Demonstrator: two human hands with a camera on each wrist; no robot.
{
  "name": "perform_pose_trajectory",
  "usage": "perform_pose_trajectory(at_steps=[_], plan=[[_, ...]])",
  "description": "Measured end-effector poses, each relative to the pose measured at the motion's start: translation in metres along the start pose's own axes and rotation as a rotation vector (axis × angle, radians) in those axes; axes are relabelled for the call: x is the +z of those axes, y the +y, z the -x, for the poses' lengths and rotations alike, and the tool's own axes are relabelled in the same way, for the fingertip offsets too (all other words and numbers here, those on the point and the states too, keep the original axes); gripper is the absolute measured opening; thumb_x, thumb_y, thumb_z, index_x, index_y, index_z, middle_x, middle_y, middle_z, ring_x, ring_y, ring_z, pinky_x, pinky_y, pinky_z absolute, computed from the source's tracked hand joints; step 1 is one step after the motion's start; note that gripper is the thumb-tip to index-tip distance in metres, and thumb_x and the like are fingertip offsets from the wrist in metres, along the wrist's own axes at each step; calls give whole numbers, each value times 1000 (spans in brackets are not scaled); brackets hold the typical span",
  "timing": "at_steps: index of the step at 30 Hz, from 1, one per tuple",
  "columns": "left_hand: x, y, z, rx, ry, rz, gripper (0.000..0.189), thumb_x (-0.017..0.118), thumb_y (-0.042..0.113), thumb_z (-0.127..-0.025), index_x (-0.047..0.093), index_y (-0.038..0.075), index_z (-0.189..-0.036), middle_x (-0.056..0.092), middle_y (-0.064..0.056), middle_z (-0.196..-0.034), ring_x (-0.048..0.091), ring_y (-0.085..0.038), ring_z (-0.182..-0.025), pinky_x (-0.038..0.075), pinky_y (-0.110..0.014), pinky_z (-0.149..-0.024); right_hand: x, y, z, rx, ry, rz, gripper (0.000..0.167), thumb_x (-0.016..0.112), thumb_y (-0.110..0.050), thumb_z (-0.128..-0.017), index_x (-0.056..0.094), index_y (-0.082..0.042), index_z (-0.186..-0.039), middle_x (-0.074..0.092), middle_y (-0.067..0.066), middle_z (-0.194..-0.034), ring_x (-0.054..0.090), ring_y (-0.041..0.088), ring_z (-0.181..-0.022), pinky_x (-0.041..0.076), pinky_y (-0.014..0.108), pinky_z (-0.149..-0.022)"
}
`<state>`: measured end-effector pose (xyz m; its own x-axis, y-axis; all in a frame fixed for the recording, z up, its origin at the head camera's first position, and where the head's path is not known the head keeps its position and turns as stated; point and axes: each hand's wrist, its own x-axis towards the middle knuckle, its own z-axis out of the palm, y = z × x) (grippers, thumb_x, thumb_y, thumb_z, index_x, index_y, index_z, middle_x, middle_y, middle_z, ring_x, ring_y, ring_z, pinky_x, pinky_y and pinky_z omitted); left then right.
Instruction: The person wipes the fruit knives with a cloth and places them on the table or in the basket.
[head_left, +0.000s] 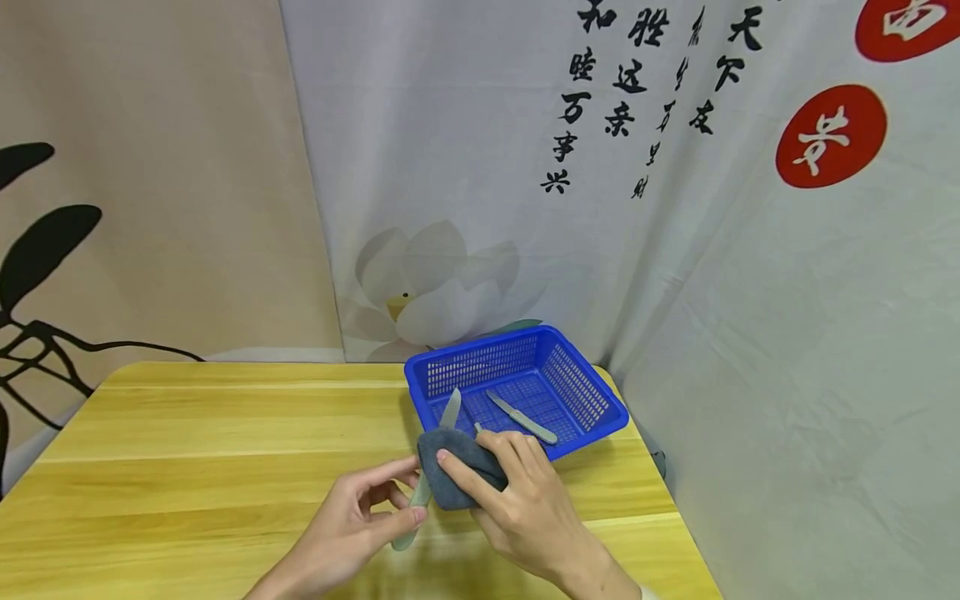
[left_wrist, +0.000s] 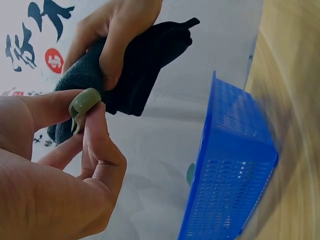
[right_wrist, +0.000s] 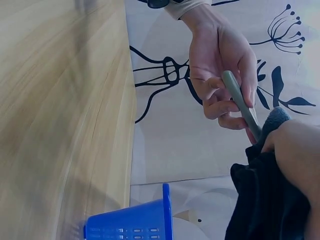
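Note:
A knife with a pale green handle [head_left: 408, 525] is pinched between the thumb and fingers of my left hand [head_left: 352, 512]. Its blade [head_left: 452, 408] points away from me and shows beyond the cloth. My right hand [head_left: 525, 500] grips a folded dark grey cloth [head_left: 457, 471], which wraps over the middle of the knife and hides that part. In the left wrist view the handle's rounded end [left_wrist: 86, 101] faces the camera. The right wrist view shows the handle [right_wrist: 239, 100] running into the cloth [right_wrist: 265, 185].
Behind the hands, a blue plastic basket [head_left: 592, 375] stands at the table's far right corner. Another knife [head_left: 522, 417] lies inside it, and a partly hidden thin item is near the cloth. The wooden table [head_left: 225, 458] ends at a printed curtain [head_left: 465, 167].

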<state>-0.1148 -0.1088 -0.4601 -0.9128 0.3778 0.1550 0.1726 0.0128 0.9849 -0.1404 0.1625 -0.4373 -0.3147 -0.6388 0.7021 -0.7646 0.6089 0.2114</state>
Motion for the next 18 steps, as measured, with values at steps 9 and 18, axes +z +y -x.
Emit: perform_pose_trajectory(at_steps=[9, 18], plan=[[-2, -1, 0, 27, -18, 6, 56, 77, 10, -106, 60, -7, -157, 65, -19, -128, 71, -11, -99, 66, -29, -80, 0, -2, -1, -9, -18, -3, 64, 74, -19, -95, 66, -26, -158, 69, 15, -134, 64, 28, -109, 59, 41, -92], [-3, -2, 1, 95, -59, 17, 53, 75, 5, -106, 61, -9, -156, 68, -13, -124, 73, -8, -97, 68, -29, -76, 2, 6, -3, 23, 37, 14, 64, 68, -14, -93, 69, -26, -156, 70, 17, -130, 63, 30, -106, 60, 45, -90]])
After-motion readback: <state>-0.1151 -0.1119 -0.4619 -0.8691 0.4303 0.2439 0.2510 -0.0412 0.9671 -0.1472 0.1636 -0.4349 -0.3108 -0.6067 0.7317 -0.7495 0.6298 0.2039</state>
